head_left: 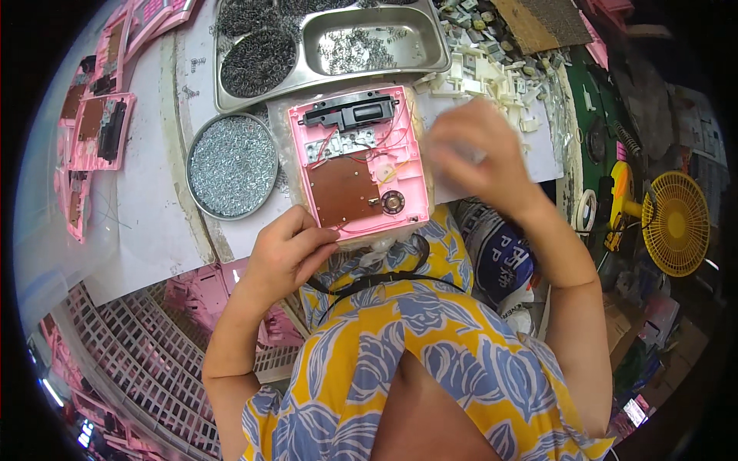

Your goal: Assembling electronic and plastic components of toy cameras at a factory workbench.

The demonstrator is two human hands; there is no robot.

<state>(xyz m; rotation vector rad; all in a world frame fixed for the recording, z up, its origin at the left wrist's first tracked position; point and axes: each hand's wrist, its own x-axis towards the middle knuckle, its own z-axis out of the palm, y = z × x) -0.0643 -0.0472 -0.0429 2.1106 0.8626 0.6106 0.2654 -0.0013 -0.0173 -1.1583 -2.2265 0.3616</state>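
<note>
Left hand [287, 247] is pinching the pink casing [413, 175] at its lower-left corner; right hand [486, 157], half-curled, is hovering alongside, too blurred to tell its hold.

Right hand [488, 157]: blurred; whether its fingers hold anything cannot be told.
Pink casing [411, 180]: lower left corner partly covered by the left hand [288, 250].
Steel compartment tray [419, 44]: cut off by the upper edge.
Coil springs [257, 63]: too tangled to tell apart singly.
Screws [233, 165]: too small to make out heads.
White plastic parts [480, 73]: some hidden behind the right hand.
Floral dress [477, 369]: cut off by the lower edge.
</note>
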